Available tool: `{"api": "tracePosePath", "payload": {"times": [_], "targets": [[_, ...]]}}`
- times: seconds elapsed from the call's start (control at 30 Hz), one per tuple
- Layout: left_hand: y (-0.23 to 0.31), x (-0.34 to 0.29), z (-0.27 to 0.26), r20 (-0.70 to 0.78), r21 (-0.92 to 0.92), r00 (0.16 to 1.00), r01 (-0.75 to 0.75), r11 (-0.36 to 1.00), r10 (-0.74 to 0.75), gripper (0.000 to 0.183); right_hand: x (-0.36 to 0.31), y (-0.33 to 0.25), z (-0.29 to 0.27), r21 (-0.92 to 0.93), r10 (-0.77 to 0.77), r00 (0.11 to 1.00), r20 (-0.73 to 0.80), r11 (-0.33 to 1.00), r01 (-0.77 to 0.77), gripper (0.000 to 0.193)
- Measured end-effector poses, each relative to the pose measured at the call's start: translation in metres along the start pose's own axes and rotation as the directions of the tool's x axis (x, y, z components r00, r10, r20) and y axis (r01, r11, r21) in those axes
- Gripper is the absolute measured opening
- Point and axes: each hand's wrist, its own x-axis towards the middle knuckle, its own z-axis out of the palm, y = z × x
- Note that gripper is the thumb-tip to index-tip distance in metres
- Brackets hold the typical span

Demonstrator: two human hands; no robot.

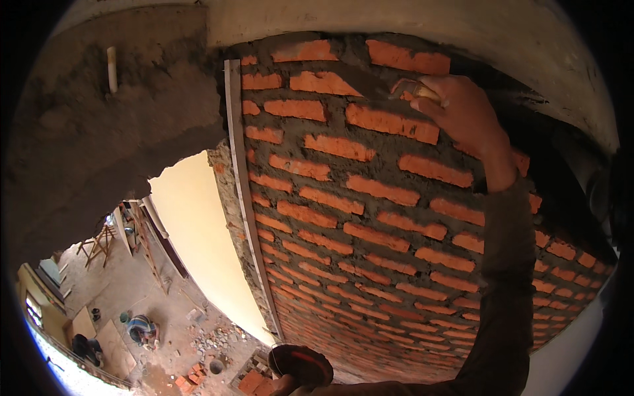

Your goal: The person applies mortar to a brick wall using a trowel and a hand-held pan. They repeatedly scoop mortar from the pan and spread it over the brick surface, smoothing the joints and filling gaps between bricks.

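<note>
At the top of the brick wall [380, 188], my right hand [462, 112] is closed around the wooden handle of a trowel [370, 84]. The trowel's dark blade lies against the upper courses, over a mortar joint beside an orange brick [323, 82]. At the lower edge, my left hand [285, 385] grips the rim of a dark round bucket [300, 365] with a thin wire handle. Only part of that hand shows, and the bucket's contents are too dark to make out. Grey mortar fills the joints between the bricks.
A pale straight batten [239, 145] stands along the wall's left edge. A concrete beam [370, 20] runs above. Far below, on the floor [172, 303], are two people [142, 330], rubble [221, 340], loose bricks [191, 379] and a wooden trestle [100, 243].
</note>
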Motion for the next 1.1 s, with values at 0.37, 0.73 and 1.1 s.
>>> {"api": "tracePosePath", "payload": {"times": [0.37, 0.73, 1.1], "targets": [[-0.023, -0.005, -0.005, 0.055, -0.090, 0.993, -0.099, 0.991, 0.104, 0.032, -0.177, -0.092, 0.128, 0.264, -0.297, 0.710, 0.638, 0.951, 0.161, 0.027], [-0.044, -0.049, -0.005, 0.148, -0.262, 0.988, -0.005, 0.965, 0.045, 0.022, -0.500, -0.229, 0.324, 0.449, -0.389, 0.282, 0.877, 0.873, -0.191, 0.017], [-0.034, -0.102, 0.000, -0.079, -0.028, 0.988, -0.134, 0.991, 0.132, 0.026, -0.560, -0.255, 0.304, 0.701, -0.659, 0.329, 0.677, 0.440, -0.562, 0.029]]}}
